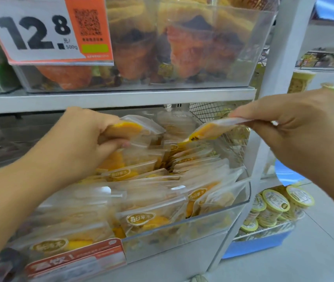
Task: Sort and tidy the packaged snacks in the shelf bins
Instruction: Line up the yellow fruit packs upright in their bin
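Observation:
A clear plastic bin (202, 218) on the lower shelf holds several clear packets of yellow dried fruit (145, 220), standing in rows. My left hand (89, 139) grips one yellow packet (129, 129) above the back left of the bin. Over the bin's back right, my right hand (296, 129) pinches the end of another yellow packet (208, 130), which hangs tilted down to the left.
An upper clear bin (253, 58) with orange and dark dried-fruit packets sits above, with a 12.8 price sign (40, 31) at its left. A white shelf edge (121, 98) runs between. A wire basket (219, 112) stands behind. Lidded cups (273, 206) fill a blue crate at right.

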